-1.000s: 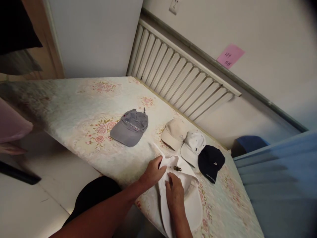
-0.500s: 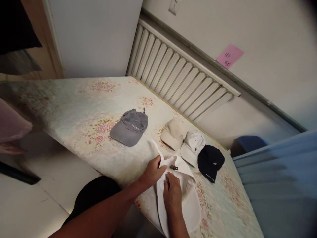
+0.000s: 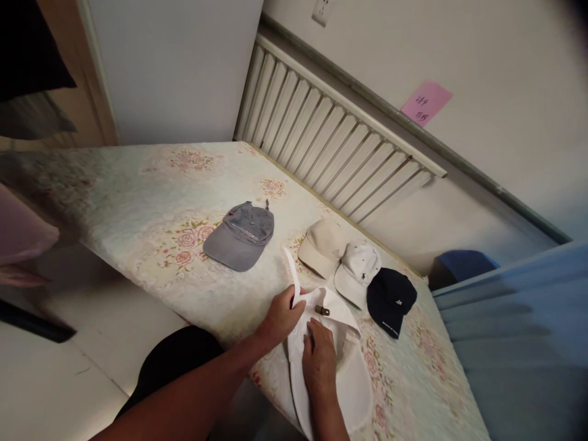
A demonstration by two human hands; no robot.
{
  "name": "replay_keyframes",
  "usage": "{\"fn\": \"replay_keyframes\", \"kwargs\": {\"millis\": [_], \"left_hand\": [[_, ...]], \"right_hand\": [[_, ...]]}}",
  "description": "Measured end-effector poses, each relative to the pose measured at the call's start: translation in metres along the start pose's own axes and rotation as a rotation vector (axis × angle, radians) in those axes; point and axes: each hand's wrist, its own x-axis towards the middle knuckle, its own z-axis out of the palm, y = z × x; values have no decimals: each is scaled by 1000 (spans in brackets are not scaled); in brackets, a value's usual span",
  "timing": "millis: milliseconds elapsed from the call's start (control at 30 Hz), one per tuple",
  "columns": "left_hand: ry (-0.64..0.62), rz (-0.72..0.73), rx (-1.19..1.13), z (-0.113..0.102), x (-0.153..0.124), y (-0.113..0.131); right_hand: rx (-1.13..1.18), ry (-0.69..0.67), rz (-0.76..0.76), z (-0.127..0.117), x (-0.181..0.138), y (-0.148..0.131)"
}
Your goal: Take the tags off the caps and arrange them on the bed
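A white baseball cap (image 3: 356,386) lies near the front edge of the table, its inside partly showing. My left hand (image 3: 279,315) is closed on the cap's back strap (image 3: 291,272), and the strap's loose end sticks up past the fingers. My right hand (image 3: 320,355) grips the cap's back edge with bent fingers, the fingertips partly hidden. Between the hands and the crown shows a small brass buckle (image 3: 322,310); the strap is out of it.
A grey cap (image 3: 241,236) rests farther left on the flowered tablecloth (image 3: 151,177). Beige (image 3: 324,245), white (image 3: 358,269) and navy (image 3: 392,300) caps form a row behind my hands. A radiator (image 3: 321,122) lines the wall; a blue curtain (image 3: 519,331) hangs at right.
My left hand has shifted slightly left, and the strap's free end now stands straighter and higher. The right hand and the other caps stay nearly the same.
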Motion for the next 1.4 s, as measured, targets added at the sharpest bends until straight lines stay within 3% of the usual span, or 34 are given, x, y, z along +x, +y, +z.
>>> {"fn": "replay_keyframes", "kwargs": {"millis": [1400], "left_hand": [[4,65,-14,-1,1,-5]], "right_hand": [[-22,25,-16,5,-1,7]]}}
